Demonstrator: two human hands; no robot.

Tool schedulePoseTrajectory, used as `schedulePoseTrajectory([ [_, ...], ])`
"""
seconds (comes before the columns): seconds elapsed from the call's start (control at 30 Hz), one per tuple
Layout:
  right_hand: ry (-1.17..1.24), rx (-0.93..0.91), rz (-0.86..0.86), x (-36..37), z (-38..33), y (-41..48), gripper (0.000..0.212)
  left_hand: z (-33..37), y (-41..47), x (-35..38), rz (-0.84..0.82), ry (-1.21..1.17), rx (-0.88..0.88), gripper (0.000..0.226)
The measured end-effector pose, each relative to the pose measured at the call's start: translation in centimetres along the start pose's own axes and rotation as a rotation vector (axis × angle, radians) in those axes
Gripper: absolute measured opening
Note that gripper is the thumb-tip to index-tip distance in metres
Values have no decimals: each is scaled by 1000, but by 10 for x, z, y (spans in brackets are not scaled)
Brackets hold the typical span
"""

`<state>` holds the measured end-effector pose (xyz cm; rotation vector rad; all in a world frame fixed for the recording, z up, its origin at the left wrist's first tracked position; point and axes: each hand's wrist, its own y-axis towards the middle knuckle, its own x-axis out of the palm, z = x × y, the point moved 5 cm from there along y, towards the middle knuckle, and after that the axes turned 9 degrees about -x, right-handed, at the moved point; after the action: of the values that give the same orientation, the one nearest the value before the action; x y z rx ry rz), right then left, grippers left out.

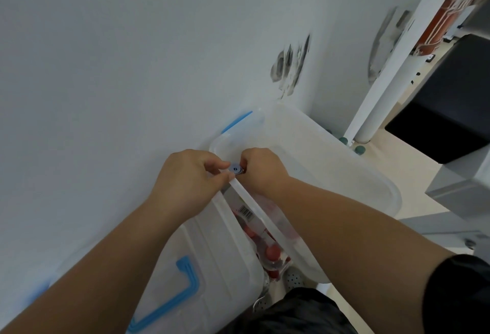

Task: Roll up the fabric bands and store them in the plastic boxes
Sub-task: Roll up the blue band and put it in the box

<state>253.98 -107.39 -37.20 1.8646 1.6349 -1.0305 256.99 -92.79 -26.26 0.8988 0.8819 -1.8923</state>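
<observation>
Left hand (191, 182) and right hand (261, 172) pinch the roll (234, 168).
Soft and light; it likely unwinds unless gripped across its sides.

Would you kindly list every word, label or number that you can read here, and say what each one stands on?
No text can be read as words.
Barcode label, on a packet: bars only, digits too small to read.
Red object, upper right: white markings, too blurred to read.
</observation>
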Motion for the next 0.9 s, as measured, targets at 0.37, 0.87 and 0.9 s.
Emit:
schedulePoseTrajectory([
  [0.37,124,92,-259,-16,5,-5,27,-2,-3,-1,-38,24,45,33],
  [0.87,8,44,308,-91,-52,-43,26,-30,-41,-39,52,29,66,42],
  [0.9,26,-10,366,-98,-71,-51,25,-37,-47,-44,69,31,67,41],
])
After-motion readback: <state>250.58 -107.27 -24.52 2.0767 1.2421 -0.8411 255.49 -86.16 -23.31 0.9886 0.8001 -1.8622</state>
